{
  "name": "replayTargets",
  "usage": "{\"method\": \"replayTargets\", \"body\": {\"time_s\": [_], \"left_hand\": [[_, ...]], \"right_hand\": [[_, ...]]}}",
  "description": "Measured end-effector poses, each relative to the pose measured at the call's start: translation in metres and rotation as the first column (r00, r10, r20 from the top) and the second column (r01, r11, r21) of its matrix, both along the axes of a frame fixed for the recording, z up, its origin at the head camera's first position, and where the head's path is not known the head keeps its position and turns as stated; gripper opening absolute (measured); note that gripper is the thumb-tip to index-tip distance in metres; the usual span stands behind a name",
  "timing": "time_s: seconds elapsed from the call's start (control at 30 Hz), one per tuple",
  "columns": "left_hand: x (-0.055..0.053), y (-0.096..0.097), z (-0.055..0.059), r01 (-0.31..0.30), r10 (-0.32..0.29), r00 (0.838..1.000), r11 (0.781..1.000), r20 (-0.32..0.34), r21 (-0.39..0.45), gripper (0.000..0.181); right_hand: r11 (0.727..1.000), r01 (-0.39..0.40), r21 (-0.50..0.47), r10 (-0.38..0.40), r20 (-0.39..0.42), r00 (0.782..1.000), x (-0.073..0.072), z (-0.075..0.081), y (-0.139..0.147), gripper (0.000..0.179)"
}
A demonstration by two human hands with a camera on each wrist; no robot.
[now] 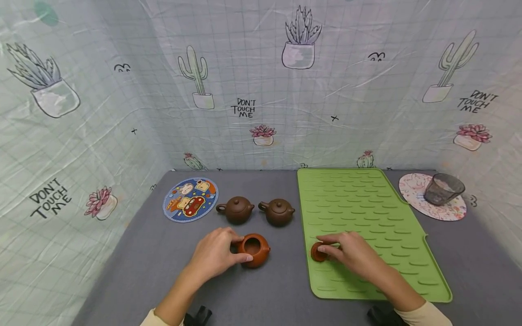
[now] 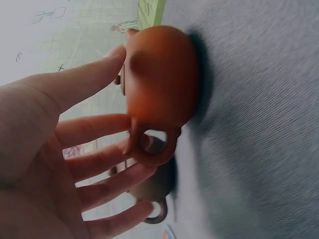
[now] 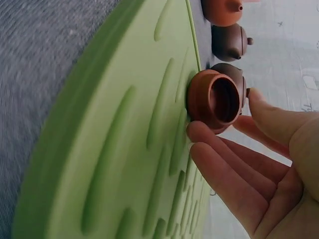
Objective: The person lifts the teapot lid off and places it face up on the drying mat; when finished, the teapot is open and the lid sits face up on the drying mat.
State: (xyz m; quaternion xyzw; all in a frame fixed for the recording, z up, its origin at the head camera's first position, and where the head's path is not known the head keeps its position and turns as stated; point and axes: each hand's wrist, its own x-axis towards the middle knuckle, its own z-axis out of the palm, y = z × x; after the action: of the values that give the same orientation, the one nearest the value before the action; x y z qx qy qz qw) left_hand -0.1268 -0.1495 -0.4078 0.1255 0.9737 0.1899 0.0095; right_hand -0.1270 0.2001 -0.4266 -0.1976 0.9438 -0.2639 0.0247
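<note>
On the grey table, my left hand (image 1: 216, 253) holds a lidless orange-brown clay teapot (image 1: 262, 260), thumb and index finger at either side of its round opening. The left wrist view shows the loop handle of this teapot (image 2: 162, 74) beside the other, spread fingers. A reddish-brown teapot lid (image 1: 315, 252) lies hollow side up on the green mat (image 1: 359, 208). Around the lid (image 3: 202, 97), in the right wrist view, my right hand (image 3: 264, 169) has its fingers mostly straight. Some fingertips reach the lid's edge; whether the thumb touches it I cannot tell.
Two dark brown lidded teapots, one on the left (image 1: 238, 211) and one on the right (image 1: 279, 213), stand behind the orange one. A blue cartoon coaster (image 1: 173, 199) lies back left. At back right, a dark see-through cup (image 1: 442, 190) sits on a pink patterned coaster (image 1: 412, 188). Printed curtains (image 1: 265, 81) enclose the table.
</note>
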Motion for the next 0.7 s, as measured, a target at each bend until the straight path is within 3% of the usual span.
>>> {"method": "replayTargets", "body": {"time_s": [0.23, 0.4, 0.7], "left_hand": [[-0.010, -0.005, 0.006, 0.079, -0.080, 0.993, 0.997, 0.083, 0.024, 0.047], [-0.014, -0.006, 0.014, 0.076, -0.075, 0.992, 0.997, 0.105, -0.008, 0.046], [-0.022, 0.009, 0.039, 0.113, -0.114, 0.994, 0.993, -0.006, -0.041, 0.041]], "right_hand": [[1.000, 0.017, 0.011, -0.018, 0.029, 0.999, -0.004, 0.010, 0.007, 0.036], [0.999, 0.006, 0.041, -0.006, -0.003, 1.000, -0.010, 0.018, 0.007, 0.037], [0.995, -0.033, 0.093, 0.041, -0.086, 0.995, -0.017, 0.030, -0.001, 0.031]]}}
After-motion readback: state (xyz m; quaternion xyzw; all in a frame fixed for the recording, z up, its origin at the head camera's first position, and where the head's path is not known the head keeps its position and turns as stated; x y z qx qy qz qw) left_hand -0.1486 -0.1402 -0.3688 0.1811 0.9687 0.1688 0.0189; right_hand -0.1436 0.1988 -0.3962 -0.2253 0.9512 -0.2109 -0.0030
